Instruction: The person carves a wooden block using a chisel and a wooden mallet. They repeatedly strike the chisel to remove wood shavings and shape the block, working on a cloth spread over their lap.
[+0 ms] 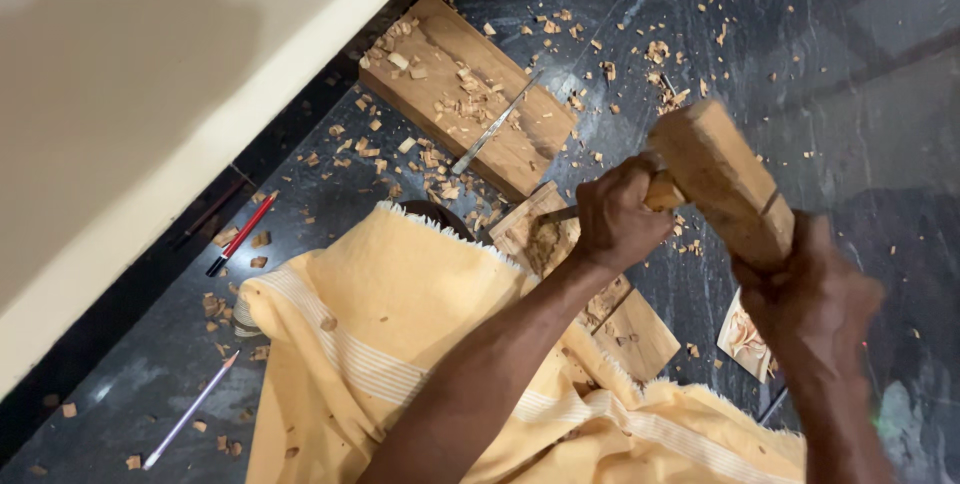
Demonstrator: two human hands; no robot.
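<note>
At centre frame, the small wooden workpiece (545,234) lies on the dark stone floor (850,94), partly tucked under the edge of the yellow cloth (400,334) that covers the person's lap, a position that pins it against movement. A chisel (640,199) is set onto it at a shallow slant, its metal blade pointing left into the carved hollow and its pale handle enclosed by the left hand (615,219), which is clenched firmly around it; the low angle suits paring out chips rather than cutting straight down. Right of centre, the right hand (810,294) is closed around the lower end of one wooden mallet (725,179), a heavy block raised above and just beside the chisel handle, its broad face turned toward the handle end. Below the workpiece, a flat offcut (635,334) lies touching the cloth, and a printed pattern sheet (745,339) shows at lower right beneath the right wrist, near enough to consult. Upper centre holds one thick plank (465,94) lying flat, with a second chisel (495,124) resting on top, kept within reach and off the floor. Left of frame lie one red pencil (240,234) and one white pencil (190,409), well apart, and a dark rod lies along the pale wall (150,94). Wood chips (440,179), too numerous to count, are scattered thickest between plank and workpiece.
</note>
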